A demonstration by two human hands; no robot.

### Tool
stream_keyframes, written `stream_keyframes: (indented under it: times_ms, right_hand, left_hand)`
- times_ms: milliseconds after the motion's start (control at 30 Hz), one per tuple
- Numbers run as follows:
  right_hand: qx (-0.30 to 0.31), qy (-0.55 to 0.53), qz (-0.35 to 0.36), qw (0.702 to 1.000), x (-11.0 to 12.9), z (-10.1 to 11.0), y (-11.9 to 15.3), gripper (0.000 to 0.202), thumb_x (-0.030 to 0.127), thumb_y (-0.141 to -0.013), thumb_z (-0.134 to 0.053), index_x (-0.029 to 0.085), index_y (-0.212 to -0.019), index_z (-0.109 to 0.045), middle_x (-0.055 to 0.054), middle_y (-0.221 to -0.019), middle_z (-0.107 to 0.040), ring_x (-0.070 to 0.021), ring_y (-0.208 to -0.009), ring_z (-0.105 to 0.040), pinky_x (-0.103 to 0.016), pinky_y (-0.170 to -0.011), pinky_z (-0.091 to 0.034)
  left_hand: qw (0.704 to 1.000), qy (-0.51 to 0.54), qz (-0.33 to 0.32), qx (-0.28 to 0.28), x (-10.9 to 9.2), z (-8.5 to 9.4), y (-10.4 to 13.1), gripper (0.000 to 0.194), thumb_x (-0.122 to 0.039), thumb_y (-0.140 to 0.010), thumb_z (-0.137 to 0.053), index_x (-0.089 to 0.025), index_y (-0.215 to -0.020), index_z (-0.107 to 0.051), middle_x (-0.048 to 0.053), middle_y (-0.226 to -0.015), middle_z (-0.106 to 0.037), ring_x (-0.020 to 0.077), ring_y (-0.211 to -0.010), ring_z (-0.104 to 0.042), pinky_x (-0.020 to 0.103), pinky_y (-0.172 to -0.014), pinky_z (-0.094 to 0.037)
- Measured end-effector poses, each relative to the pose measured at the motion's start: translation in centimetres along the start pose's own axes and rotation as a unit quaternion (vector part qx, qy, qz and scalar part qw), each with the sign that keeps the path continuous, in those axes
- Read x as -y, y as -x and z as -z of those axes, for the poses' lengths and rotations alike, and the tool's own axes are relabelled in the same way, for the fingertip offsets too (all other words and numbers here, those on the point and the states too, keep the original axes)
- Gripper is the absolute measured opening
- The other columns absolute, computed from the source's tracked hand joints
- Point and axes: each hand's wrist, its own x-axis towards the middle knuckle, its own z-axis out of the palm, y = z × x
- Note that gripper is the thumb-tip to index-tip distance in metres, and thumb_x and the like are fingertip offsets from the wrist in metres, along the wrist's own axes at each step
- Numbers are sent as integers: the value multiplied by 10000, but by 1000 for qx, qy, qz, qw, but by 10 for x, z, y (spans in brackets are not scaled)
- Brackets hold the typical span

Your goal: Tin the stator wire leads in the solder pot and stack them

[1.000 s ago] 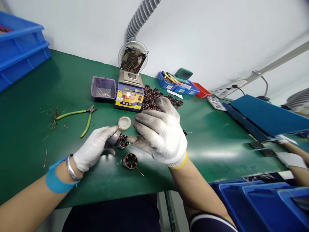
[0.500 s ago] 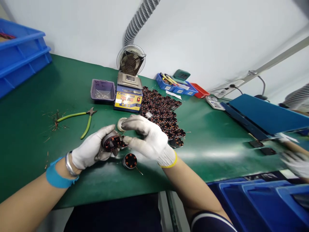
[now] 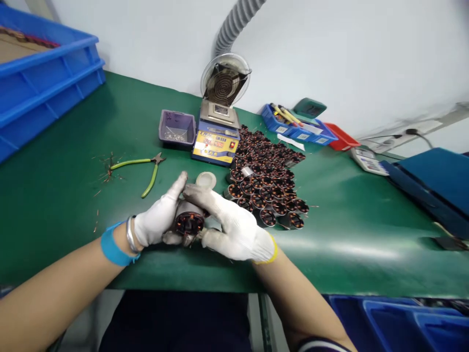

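Note:
Both my hands wear white gloves with darkened fingertips. A round motor part [image 3: 189, 223], with a grey metal shell and copper windings showing at its open end, is held between them over the green table. My left hand [image 3: 157, 220] is closed around its left side, thumb up along the shell. From the right, my right hand [image 3: 234, 225] has its fingers over the top and against the lower right side. Fingers hide part of the shell, and I cannot tell whether a second piece is behind them. A round whitish lid-like disc [image 3: 206, 180] lies just beyond my fingers.
Several similar motor parts [image 3: 267, 188] stand grouped at right. Behind are a heating unit with display [image 3: 216, 145], a fan [image 3: 225, 83] and a purple tray [image 3: 178, 129]. Green-handled cutters [image 3: 152, 168] and wire scraps [image 3: 110, 168] lie left. A blue crate [image 3: 51, 83] stands far left.
My right hand has closed in on the motor part, now against it. The single part that stood between my hands and the front edge no longer shows. The view has swung left.

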Motion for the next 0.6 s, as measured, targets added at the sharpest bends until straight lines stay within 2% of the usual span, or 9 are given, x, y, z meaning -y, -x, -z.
stream_keyframes:
  times_ms: [133,233,267,333,400,467,533,600]
  right_hand:
    - [3,-11,47,999,-3,-13,-1,564,256,-877,-610,202,-1424,-484,-126,-1362,-595,-248,-1260,-589,-405,-1050,-530]
    - [-26,-18,48,998,-9,-10,4,546,279,-795,-702,204,-1319,-565,-111,-1192,-610,-248,-1115,-634,-393,-946,-572]
    - [-52,-8,35,998,-11,-8,6,532,258,-772,-714,208,-1285,-580,-104,-1158,-603,-246,-1084,-640,-389,-916,-579]
    - [-112,26,10,993,-14,-5,10,507,231,-749,-715,214,-1239,-588,-95,-1124,-593,-250,-1054,-646,-397,-879,-588]
    - [-155,63,5,986,-17,-4,12,500,234,-748,-711,216,-1229,-577,-105,-1151,-594,-270,-1078,-644,-428,-890,-585]
    - [-170,91,16,981,-19,-3,13,503,241,-760,-707,212,-1240,-559,-119,-1198,-608,-291,-1135,-633,-457,-931,-572]
    - [-172,110,18,979,-21,-1,13,503,250,-771,-705,210,-1247,-547,-123,-1223,-629,-292,-1156,-634,-462,-953,-565]
    - [-175,123,10,977,-22,0,13,483,260,-778,-705,211,-1233,-552,-114,-1199,-656,-281,-1126,-653,-450,-938,-572]
  left_hand:
    - [999,-26,27,11,4,1,-4,754,-872,-807,-355,-189,-580,-580,20,-406,-469,117,-318,-376,244,-320,-245]
    - [995,-84,39,27,4,4,-2,794,-919,-767,-300,-197,-596,-584,31,-447,-512,109,-312,-367,246,-317,-223]
    - [994,-106,27,30,3,4,0,804,-925,-759,-290,-195,-631,-603,34,-479,-540,98,-311,-351,244,-317,-202]
    - [985,-165,-43,5,1,4,3,762,-893,-775,-357,-186,-699,-631,32,-544,-587,78,-334,-333,239,-338,-192]
    - [960,-243,-131,-48,-2,2,7,617,-781,-789,-540,-178,-718,-644,16,-575,-599,80,-399,-371,232,-390,-252]
    - [932,-306,-178,-82,-4,-2,10,437,-592,-777,-703,-175,-664,-639,-3,-564,-581,102,-485,-435,229,-462,-323]
    - [923,-332,-174,-88,-8,-5,13,328,-429,-760,-752,-179,-595,-617,-16,-523,-547,112,-510,-453,228,-489,-346]
    - [932,-316,-155,-84,-14,-5,17,323,-374,-739,-755,-190,-541,-578,-27,-461,-497,98,-439,-404,226,-433,-301]
